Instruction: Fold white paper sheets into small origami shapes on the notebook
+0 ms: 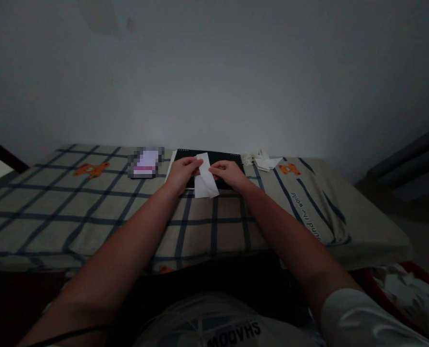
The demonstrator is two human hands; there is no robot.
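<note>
Both hands meet at the far middle of the bed over a folded strip of white paper (206,182). My left hand (184,172) pinches the paper's upper left edge with closed fingers. My right hand (227,172) grips the paper's right side, its fingers curled on it. The paper hangs down between the hands, over a dark flat board (232,157) that lies on the checked sheet (91,207).
Several folded white paper pieces (263,161) lie to the right of the board near the wall. A blurred pink and white object (145,163) rests to the left. A container with white scraps (402,286) sits low at the right.
</note>
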